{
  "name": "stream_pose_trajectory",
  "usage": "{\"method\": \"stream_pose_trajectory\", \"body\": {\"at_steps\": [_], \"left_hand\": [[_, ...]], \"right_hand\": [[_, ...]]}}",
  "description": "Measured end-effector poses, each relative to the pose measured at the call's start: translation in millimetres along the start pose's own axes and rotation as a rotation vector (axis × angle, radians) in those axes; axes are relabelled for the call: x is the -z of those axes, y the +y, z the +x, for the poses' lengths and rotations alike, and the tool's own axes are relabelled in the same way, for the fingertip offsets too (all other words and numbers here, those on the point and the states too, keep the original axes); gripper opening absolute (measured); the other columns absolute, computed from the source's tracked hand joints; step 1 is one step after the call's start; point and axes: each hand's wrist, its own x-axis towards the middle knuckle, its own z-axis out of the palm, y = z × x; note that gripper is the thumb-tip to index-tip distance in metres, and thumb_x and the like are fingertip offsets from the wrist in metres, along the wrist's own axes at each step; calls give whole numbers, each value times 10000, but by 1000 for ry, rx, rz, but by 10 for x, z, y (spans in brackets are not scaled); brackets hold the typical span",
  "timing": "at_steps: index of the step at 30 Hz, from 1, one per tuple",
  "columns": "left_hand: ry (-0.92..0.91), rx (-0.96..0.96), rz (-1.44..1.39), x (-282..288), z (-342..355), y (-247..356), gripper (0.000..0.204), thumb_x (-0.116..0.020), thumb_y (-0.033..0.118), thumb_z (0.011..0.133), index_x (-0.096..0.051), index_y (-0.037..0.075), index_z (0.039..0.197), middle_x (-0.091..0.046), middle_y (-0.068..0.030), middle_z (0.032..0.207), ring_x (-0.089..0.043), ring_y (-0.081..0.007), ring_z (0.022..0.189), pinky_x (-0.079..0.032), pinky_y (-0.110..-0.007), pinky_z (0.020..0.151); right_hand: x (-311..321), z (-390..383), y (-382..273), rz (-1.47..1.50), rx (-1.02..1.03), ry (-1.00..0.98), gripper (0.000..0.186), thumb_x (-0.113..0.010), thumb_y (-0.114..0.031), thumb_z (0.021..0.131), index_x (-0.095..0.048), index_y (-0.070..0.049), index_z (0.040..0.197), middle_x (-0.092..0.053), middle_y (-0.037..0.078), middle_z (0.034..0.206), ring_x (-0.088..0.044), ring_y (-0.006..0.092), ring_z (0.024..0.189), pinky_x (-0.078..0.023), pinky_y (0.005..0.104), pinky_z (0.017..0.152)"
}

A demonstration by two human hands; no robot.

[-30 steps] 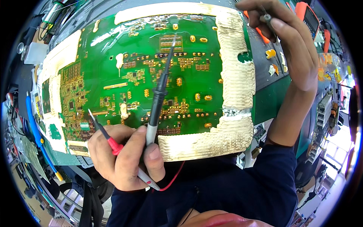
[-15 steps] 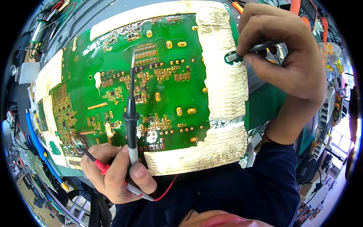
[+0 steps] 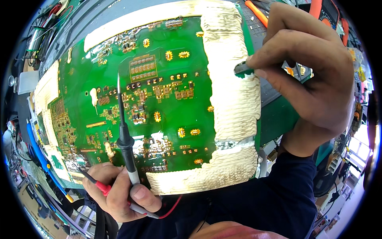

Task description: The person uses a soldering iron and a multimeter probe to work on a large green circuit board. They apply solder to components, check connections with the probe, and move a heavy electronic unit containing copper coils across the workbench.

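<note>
A large green circuit board (image 3: 167, 107) with gold pads and thick cream paste strips (image 3: 232, 99) fills the middle of the view. My left hand (image 3: 119, 191) at the board's lower edge grips two meter probes: a black probe (image 3: 126, 143) whose needle tip points up onto the board, and a red probe (image 3: 101, 185) lying across my fingers. My right hand (image 3: 314, 79) at the board's right edge pinches a small dark tool (image 3: 242, 68) against the cream paste strip. My dark blue sleeve (image 3: 286, 191) runs down from it.
A green mat (image 3: 278, 115) lies under the board. An orange tool (image 3: 258, 12) and an orange meter (image 3: 330, 10) sit at the top right. Cables and blue parts (image 3: 34, 143) crowd the left side. Small clutter lies at the far right.
The board appears lower and larger in the view. My right hand has come down from the top right onto the board's right paste strip. The black probe tip has shifted left across the board.
</note>
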Motion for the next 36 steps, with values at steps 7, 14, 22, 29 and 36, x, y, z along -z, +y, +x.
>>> {"method": "stream_pose_trajectory", "body": {"at_steps": [7,14,22,29,36], "left_hand": [[-16,-30,-7,19,3,-31,269,-622,266,890,-681,13,963,-516,-129,753,-459,-249,688,-361,-383,612],[-56,-59,-9,54,21,-55,262,-624,254,891,-682,17,988,-514,-131,764,-468,-247,693,-364,-380,612],[-47,-40,-3,38,11,-30,279,-624,275,908,-682,20,1005,-507,-123,772,-467,-238,696,-377,-368,606],[-52,-33,2,34,21,-14,285,-626,284,912,-682,20,1004,-504,-119,773,-460,-234,693,-378,-364,603],[-43,-43,-1,31,17,-25,283,-629,281,911,-679,18,1004,-502,-123,774,-465,-234,696,-378,-363,596]], "right_hand": [[-13,-8,6,7,-1,14,85,-730,30,778,-748,33,862,-682,95,867,-659,145,689,-507,268,585],[-16,10,-17,17,1,21,86,-729,31,779,-750,32,863,-682,94,865,-654,140,678,-501,265,574],[-35,31,-30,28,5,26,88,-728,33,780,-752,32,864,-683,93,863,-649,134,666,-494,262,561],[-39,45,-36,33,2,21,89,-728,35,780,-755,32,865,-684,92,861,-644,129,656,-488,259,550],[-31,59,-37,44,-7,18,90,-727,36,781,-757,32,866,-684,91,860,-639,123,645,-481,257,539]]}}
